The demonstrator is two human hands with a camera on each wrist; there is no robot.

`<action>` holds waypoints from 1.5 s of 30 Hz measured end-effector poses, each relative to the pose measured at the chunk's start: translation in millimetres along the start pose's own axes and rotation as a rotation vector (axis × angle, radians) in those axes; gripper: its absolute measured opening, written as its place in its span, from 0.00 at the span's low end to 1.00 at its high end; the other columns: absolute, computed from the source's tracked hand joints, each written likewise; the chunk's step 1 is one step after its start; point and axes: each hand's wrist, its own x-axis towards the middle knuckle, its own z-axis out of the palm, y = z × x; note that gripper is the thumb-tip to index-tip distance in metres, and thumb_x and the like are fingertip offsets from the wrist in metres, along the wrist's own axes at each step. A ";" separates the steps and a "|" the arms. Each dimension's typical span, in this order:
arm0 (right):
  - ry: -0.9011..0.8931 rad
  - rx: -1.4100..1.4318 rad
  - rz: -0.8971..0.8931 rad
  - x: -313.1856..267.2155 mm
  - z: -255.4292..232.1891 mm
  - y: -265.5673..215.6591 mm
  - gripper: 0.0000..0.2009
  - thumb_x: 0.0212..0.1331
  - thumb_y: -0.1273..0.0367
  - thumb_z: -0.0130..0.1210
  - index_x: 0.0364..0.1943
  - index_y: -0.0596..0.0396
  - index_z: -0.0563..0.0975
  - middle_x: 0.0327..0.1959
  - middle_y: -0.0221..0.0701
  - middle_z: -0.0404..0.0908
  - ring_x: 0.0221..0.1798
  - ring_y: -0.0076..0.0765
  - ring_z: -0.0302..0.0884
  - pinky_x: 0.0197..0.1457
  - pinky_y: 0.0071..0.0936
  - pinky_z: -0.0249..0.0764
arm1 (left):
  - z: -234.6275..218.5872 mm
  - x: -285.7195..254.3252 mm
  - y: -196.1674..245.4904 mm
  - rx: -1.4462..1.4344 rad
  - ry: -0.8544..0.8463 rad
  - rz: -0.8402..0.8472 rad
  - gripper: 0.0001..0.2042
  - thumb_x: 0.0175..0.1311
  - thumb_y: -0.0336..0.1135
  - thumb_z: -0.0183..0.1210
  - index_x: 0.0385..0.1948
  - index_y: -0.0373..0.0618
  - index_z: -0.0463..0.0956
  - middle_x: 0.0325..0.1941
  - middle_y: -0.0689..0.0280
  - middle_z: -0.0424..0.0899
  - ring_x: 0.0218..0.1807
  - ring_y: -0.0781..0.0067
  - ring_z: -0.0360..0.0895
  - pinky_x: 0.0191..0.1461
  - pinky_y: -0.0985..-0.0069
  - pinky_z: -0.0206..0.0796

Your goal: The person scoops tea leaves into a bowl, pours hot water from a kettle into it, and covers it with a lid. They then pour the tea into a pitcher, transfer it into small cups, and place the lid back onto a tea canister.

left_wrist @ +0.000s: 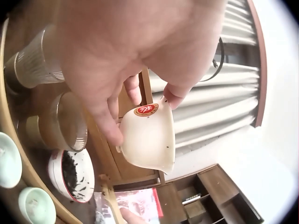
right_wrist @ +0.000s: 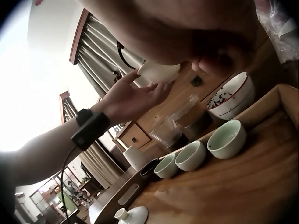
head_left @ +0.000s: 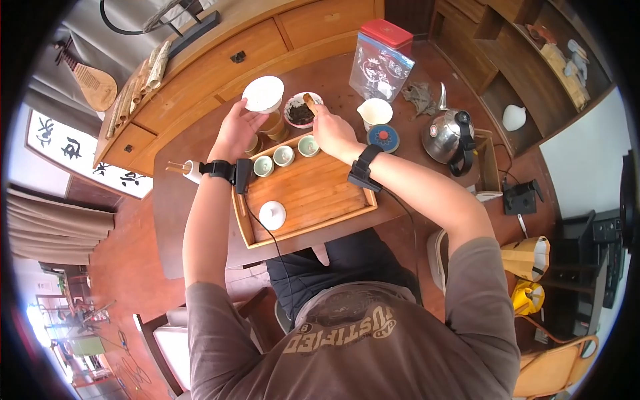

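My left hand [head_left: 235, 133] holds a white gaiwan bowl [left_wrist: 148, 135] by its edge, thumb on one side and fingers on the other. The bowl is raised and has a red emblem on its wall. My right hand [head_left: 335, 137] grips a thin wooden tea scoop [left_wrist: 112, 201], its tip over a white, red-rimmed bowl [left_wrist: 87, 179]. Dark tea leaves [head_left: 299, 115] lie in that bowl, some stuck to its inner wall. Below the hands, three pale green cups [head_left: 283, 156] stand along the far edge of a wooden tray [head_left: 313, 200]. The white lid [head_left: 272, 215] rests on the tray.
Glasses of brown liquid [head_left: 274, 127] stand just behind the tray. To the right are a white pitcher [head_left: 375, 113], a blue round lid [head_left: 383, 138], a steel kettle [head_left: 445, 137] and a crumpled cloth [head_left: 420, 99]. A plastic bag [head_left: 379, 67] stands before a red box [head_left: 388, 33].
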 end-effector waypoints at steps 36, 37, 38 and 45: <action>-0.422 -0.098 -0.560 -93.3 88.2 -40.2 0.14 0.67 0.64 0.64 0.54 0.52 0.84 0.54 0.45 0.85 0.59 0.55 0.83 0.64 0.48 0.79 | -69.2 -234.7 -71.5 -0.214 0.405 0.165 0.21 0.83 0.40 0.58 0.64 0.33 0.68 0.62 0.51 0.81 0.65 0.56 0.81 0.75 0.59 0.72; -0.391 -0.116 -0.601 -95.5 104.5 -39.3 0.14 0.66 0.63 0.65 0.52 0.51 0.84 0.51 0.44 0.86 0.56 0.55 0.85 0.61 0.49 0.81 | -71.2 -240.4 -75.2 -0.221 0.416 0.150 0.19 0.83 0.39 0.59 0.62 0.34 0.68 0.60 0.52 0.81 0.65 0.57 0.81 0.73 0.60 0.74; -0.396 -0.122 -0.610 -98.5 113.4 -44.3 0.14 0.66 0.63 0.65 0.52 0.51 0.84 0.51 0.44 0.86 0.56 0.55 0.85 0.61 0.49 0.81 | -71.0 -245.9 -78.8 -0.228 0.421 0.157 0.19 0.83 0.39 0.59 0.62 0.34 0.68 0.60 0.52 0.81 0.65 0.57 0.81 0.73 0.60 0.74; -0.369 -0.324 -0.626 -95.9 149.4 -54.7 0.16 0.64 0.60 0.67 0.51 0.52 0.85 0.47 0.42 0.89 0.52 0.54 0.88 0.55 0.51 0.83 | -77.8 -259.8 -102.5 -0.179 0.445 0.084 0.19 0.82 0.41 0.61 0.62 0.38 0.67 0.60 0.57 0.81 0.64 0.66 0.81 0.73 0.65 0.74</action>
